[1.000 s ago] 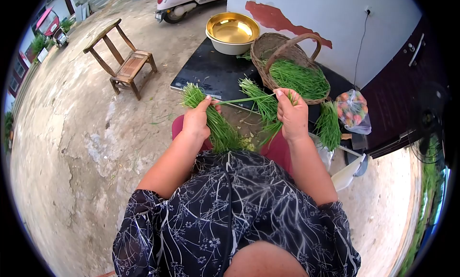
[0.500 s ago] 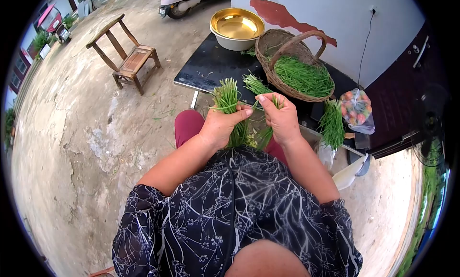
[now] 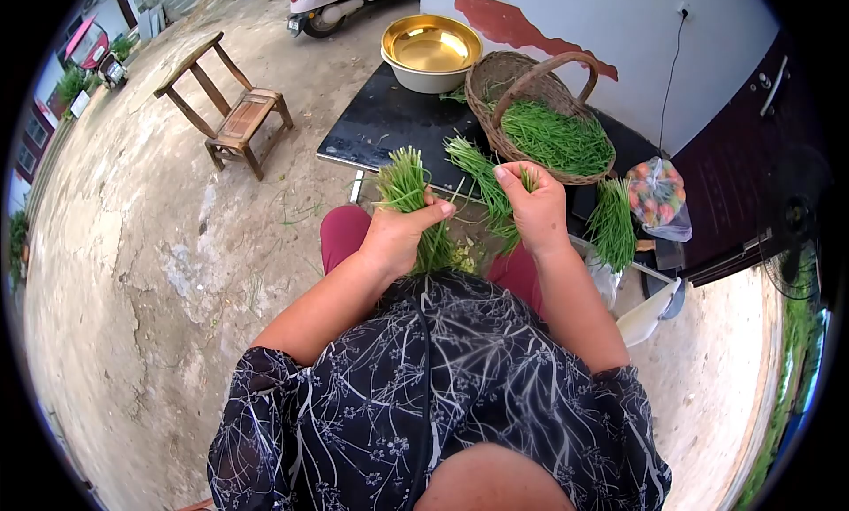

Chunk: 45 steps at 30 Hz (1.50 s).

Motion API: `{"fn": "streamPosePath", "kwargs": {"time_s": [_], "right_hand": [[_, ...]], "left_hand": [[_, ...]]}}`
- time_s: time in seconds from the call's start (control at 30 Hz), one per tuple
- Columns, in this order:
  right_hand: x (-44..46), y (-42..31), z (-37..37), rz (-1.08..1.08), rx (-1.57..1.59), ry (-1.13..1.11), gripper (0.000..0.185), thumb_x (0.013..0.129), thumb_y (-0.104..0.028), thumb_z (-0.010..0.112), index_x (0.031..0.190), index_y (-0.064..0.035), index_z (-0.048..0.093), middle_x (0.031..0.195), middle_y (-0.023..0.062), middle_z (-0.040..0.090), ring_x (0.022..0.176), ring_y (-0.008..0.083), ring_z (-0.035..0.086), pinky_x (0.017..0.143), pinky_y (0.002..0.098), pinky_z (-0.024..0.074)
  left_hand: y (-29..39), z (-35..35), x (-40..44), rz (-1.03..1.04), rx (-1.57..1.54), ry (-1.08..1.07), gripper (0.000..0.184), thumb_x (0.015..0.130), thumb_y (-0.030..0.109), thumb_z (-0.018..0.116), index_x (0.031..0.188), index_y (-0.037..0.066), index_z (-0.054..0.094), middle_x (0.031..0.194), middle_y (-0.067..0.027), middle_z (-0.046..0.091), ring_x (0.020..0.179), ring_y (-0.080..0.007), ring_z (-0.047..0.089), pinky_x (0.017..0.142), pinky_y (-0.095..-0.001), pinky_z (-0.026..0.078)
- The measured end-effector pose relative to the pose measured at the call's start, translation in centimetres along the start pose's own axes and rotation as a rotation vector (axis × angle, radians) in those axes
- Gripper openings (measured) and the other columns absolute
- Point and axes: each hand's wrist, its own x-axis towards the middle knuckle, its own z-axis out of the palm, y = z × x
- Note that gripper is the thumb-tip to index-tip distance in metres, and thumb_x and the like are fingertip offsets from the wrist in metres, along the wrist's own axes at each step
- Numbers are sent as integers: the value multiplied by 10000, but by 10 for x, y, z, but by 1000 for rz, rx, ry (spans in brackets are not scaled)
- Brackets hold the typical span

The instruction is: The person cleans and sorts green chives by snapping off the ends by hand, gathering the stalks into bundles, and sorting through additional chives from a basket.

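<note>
A thick bunch of chives (image 3: pixel 404 182), its pale cut ends pointing up, is wrapped in the fingers of my left hand (image 3: pixel 398 235) in front of my lap. Its green leaves hang below the fist. To the right, my right hand (image 3: pixel 539 212) is closed in a pinch around a few chives (image 3: pixel 529 179); part of them is hidden by the fingers. Between the hands, another bundle of chives (image 3: pixel 476 170) lies across the near edge of the black table (image 3: pixel 367 126). One more bundle (image 3: pixel 612 232) hangs over the edge right of my right hand.
A wicker basket (image 3: pixel 485 113) with loose chives stands on the table beside a gold basin (image 3: pixel 431 44) set in a white one. At right lies a plastic bag of round reddish fruit (image 3: pixel 656 194). A wooden chair (image 3: pixel 243 117) and a scooter (image 3: pixel 340 2) stand on the concrete.
My hands have drawn apart: the right moved right and slightly up, the left a little left. The thin strand between them no longer spans the gap.
</note>
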Motion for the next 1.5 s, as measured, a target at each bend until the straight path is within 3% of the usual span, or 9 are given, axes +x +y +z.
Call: {"fn": "streamPosePath", "kwargs": {"time_s": [0.13,0.33,0.67,0.87,1.0,1.17,1.3,1.37,1.5], "right_hand": [[-7,-3,4,71,28,-194,243,784,-136,658,969,18,628,808,6,622,702,36,524,639,189,432],[-18,-1,18,131,241,-281,87,801,-81,633,802,-2,597,734,14,611,626,50,535,591,196,436],[-17,-8,10,115,255,-418,95,832,-86,583,812,5,596,729,22,611,652,64,539,629,201,441],[-6,4,-5,-163,-148,-122,118,815,-131,598,777,-20,584,612,-42,519,563,28,426,520,205,370],[-4,7,-11,-91,-398,-240,114,808,-129,609,797,-16,605,620,-42,518,556,36,427,521,197,367],[-19,-13,12,138,347,-441,154,818,-121,621,883,18,628,711,8,603,618,71,532,594,199,427],[-16,-18,5,136,286,-213,149,840,-131,595,880,8,630,677,-1,586,567,44,501,540,183,404],[-9,-22,-5,133,392,-84,195,863,-190,569,894,-5,623,530,-101,362,428,-5,242,398,176,178],[1,-28,-27,60,497,99,206,875,-186,547,936,6,591,527,-88,346,432,7,263,393,169,198]], "left_hand": [[-1,0,1,-72,-75,-18,214,727,-29,641,839,57,480,783,-47,557,753,-165,566,721,-288,459],[-1,6,-3,-73,-12,-80,198,732,-22,639,812,57,477,785,-50,559,748,-177,560,703,-298,450],[10,3,-1,-154,-86,-156,190,748,31,649,803,62,470,774,-75,579,721,-186,565,667,-312,461],[8,-1,0,-169,-128,-179,171,757,28,641,813,56,482,777,-92,597,721,-189,578,660,-311,470],[7,-3,2,-159,-136,-177,157,764,19,635,835,40,497,781,-96,604,728,-188,584,667,-311,473],[6,1,1,-134,-97,-220,172,755,23,644,818,51,486,776,-91,585,732,-193,575,667,-315,468],[4,1,0,-182,-93,-255,203,737,17,657,810,64,474,765,-81,558,747,-200,569,670,-319,465],[3,-2,1,-197,-104,-229,206,734,5,655,814,64,474,768,-82,559,751,-202,570,675,-320,468],[1,-8,4,-232,-109,-193,208,732,-27,643,819,60,476,780,-88,564,753,-206,575,678,-323,478]]}}
